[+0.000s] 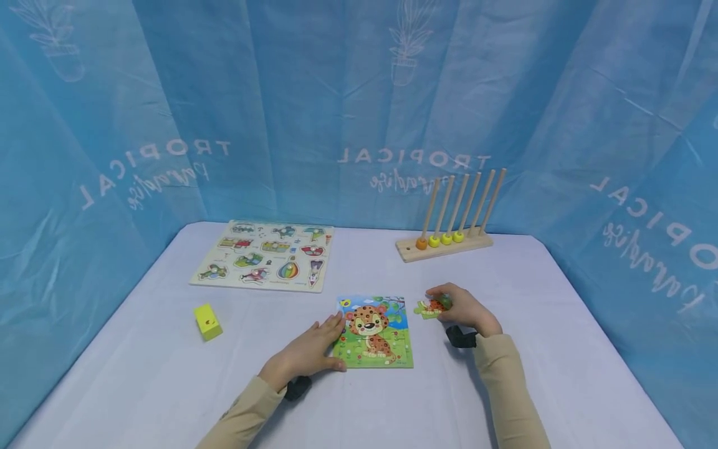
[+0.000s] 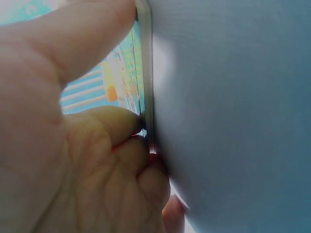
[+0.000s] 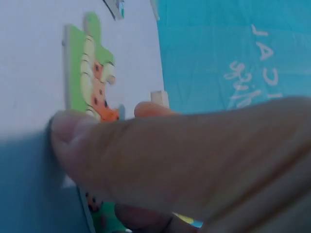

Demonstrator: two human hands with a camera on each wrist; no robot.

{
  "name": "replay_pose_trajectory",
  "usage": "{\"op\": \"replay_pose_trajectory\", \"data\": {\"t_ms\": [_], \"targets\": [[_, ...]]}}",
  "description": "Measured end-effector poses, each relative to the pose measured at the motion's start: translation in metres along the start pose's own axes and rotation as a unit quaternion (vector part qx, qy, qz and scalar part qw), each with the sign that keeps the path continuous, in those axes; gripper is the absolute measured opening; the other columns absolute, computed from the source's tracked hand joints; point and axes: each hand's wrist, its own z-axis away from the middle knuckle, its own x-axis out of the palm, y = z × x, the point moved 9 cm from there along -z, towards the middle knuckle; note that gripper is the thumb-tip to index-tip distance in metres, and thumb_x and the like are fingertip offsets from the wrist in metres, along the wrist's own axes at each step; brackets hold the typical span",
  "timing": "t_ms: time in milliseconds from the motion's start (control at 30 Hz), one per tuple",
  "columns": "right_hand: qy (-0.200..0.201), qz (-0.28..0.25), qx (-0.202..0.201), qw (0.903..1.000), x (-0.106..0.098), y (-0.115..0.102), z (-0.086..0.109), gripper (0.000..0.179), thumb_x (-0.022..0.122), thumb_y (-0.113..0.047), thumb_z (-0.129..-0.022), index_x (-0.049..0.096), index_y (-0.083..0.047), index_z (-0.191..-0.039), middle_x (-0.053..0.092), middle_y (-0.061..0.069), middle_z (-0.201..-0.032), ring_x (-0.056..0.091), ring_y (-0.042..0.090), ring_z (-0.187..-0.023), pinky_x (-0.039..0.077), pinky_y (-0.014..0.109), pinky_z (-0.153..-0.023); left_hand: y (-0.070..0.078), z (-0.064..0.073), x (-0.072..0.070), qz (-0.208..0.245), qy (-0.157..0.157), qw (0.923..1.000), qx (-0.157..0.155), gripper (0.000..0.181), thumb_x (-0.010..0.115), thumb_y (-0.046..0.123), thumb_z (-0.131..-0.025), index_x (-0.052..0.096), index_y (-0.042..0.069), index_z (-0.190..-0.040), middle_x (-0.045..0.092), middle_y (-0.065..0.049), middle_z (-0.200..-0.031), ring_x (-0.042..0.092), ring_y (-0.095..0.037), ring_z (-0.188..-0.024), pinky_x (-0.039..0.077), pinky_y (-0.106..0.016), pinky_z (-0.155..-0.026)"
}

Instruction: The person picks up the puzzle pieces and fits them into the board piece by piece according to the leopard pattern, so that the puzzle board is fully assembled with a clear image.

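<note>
A square leopard puzzle board (image 1: 373,337) lies on the table in the head view. My left hand (image 1: 311,349) rests along its left side, the thumb by the lower left corner and the fingers at the left edge. In the left wrist view the thumb (image 2: 97,34) and fingertips touch the board's edge. To the board's right, my right hand (image 1: 462,308) pinches a jigsaw piece (image 1: 432,308) with green and spotted orange parts. The right wrist view shows the thumb (image 3: 77,131) at this piece (image 3: 90,77); more spotted, green puzzle surface shows below the thumb, partly hidden.
A peg puzzle board (image 1: 263,257) with vehicle pictures lies at the back left. In front of it sits a yellow block (image 1: 208,322). At the back right stands a wooden rack (image 1: 443,247) with upright rods and several beads. A blue curtain (image 1: 297,112) surrounds the white table (image 1: 168,386).
</note>
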Motion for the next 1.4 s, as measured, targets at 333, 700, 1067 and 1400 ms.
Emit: {"op": "replay_pose_trajectory", "data": {"t_ms": [333, 700, 1067, 1400], "targets": [[0.019, 0.024, -0.007, 0.9995, 0.001, -0.001, -0.008, 0.034, 0.073, 0.003, -0.078, 0.064, -0.002, -0.11, 0.057, 0.016, -0.113, 0.053, 0.026, -0.097, 0.05, 0.041, -0.086, -0.001, -0.001, 0.002, 0.002, 0.001, 1.0, -0.008, 0.09, 0.072, 0.039, -0.084, 0.027, -0.004, -0.15, 0.018, -0.021, -0.16, 0.021, -0.036, -0.149, 0.018, -0.054, -0.122], [0.023, -0.088, -0.01, 0.9958, 0.011, 0.0, -0.015, 0.016, 0.066, -0.014, -0.092, 0.067, -0.006, -0.106, 0.065, 0.008, -0.087, 0.056, 0.015, -0.071, 0.047, 0.026, -0.06, -0.002, -0.002, 0.004, -0.004, 0.001, 1.0, 0.0, 0.09, 0.072, 0.039, -0.084, 0.028, -0.004, -0.15, 0.019, -0.021, -0.16, 0.021, -0.037, -0.148, 0.019, -0.055, -0.122], [-0.13, -0.107, -0.116, 0.979, 0.064, -0.068, -0.006, 0.02, 0.06, -0.018, -0.096, 0.069, -0.006, -0.109, 0.07, 0.007, -0.087, 0.059, 0.013, -0.07, 0.053, 0.03, -0.062, -0.001, -0.002, 0.001, -0.004, 0.002, 1.0, 0.001, 0.089, 0.071, 0.038, -0.085, 0.027, -0.004, -0.15, 0.018, -0.021, -0.16, 0.02, -0.037, -0.148, 0.018, -0.056, -0.122], [-0.145, -0.026, -0.126, 0.9809, 0.092, -0.097, 0.007, 0.004, 0.071, -0.016, -0.088, 0.072, -0.012, -0.089, 0.069, -0.001, -0.077, 0.059, 0.008, -0.065, 0.051, 0.024, -0.061, -0.001, -0.001, 0.001, -0.011, 0.002, 0.9999, -0.003, 0.088, 0.071, 0.038, -0.085, 0.027, -0.003, -0.15, 0.019, -0.02, -0.161, 0.021, -0.035, -0.149, 0.019, -0.054, -0.122]]}}
